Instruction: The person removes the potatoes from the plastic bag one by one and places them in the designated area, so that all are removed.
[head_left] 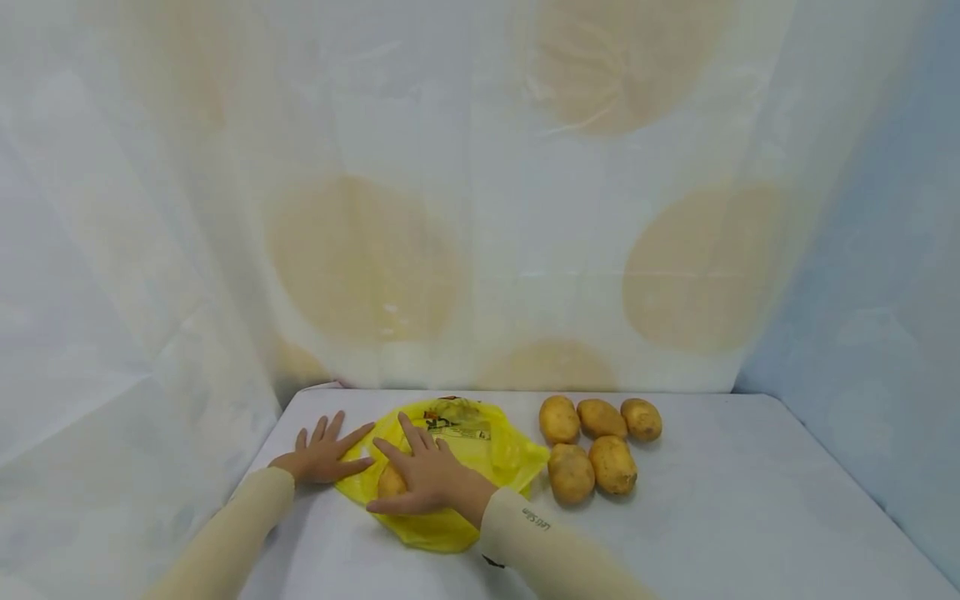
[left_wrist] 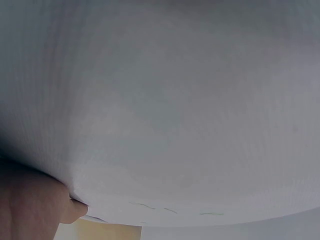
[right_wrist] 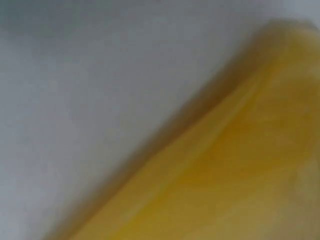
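A yellow plastic bag [head_left: 461,454] with a printed picture lies spread on the white table. At its left edge my left hand [head_left: 324,452] rests with fingers spread, the thumb and index finger reaching over the plastic. My right hand [head_left: 427,477] lies over the bag's middle, fingers stretched apart. Beside its thumb and partly beneath the palm shows a potato [head_left: 391,482]; whether it sits inside the bag or on top, I cannot tell. The right wrist view holds only a blurred fold of the yellow bag [right_wrist: 225,170]. Part of the left hand [left_wrist: 32,207] appears in the left wrist view.
To the right of the bag several potatoes sit in a loose group, among them a front one [head_left: 572,473] and a far-right one [head_left: 641,419]. The white table [head_left: 735,500] ends at a spotted sheet [head_left: 480,275] behind, with sheets at both sides too.
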